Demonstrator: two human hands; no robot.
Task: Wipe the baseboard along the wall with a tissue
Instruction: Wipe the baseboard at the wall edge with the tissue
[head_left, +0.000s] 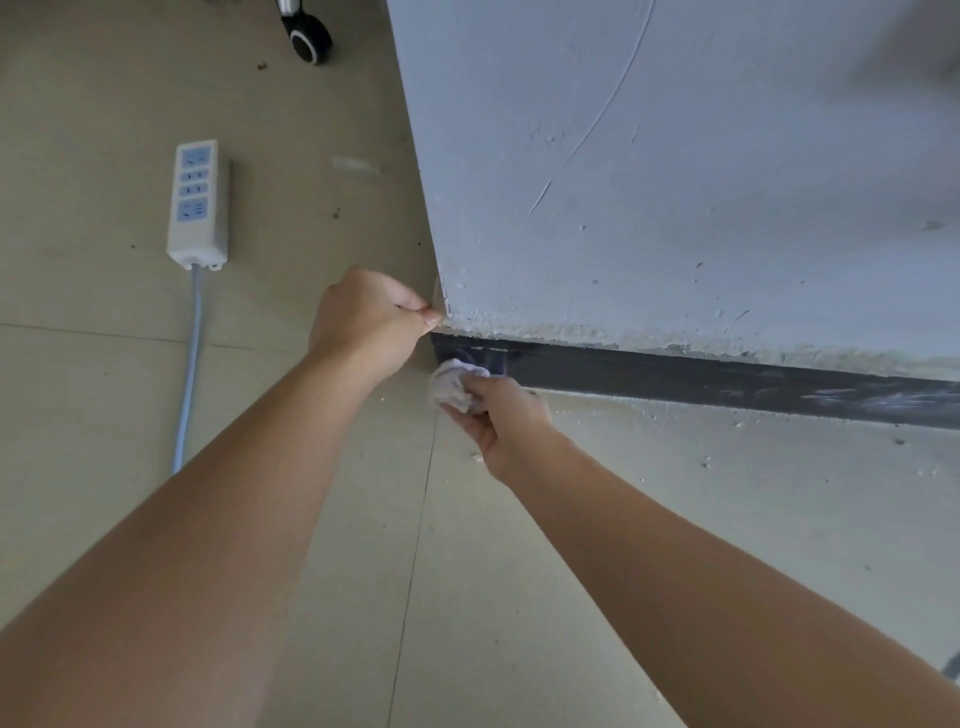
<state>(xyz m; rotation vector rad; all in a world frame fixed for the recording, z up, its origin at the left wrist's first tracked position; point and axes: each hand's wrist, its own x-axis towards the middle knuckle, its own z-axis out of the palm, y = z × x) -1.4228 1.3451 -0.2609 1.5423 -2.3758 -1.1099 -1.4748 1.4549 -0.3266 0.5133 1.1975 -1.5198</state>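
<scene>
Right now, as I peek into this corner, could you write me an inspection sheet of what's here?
Surface: beige tiled floor, gritty near the wall.
Job's things: black baseboard, white smears toward its right end; crumpled tissue held against its left end.
Clutter: dark specks and pale crumbs on the floor.
Hands: right hand grips the tissue; left hand, fingers curled, touches the wall corner.
Cables: white power strip, its cable lying on the floor.
Surroundings: scratched grey wall; a caster at the top.
</scene>
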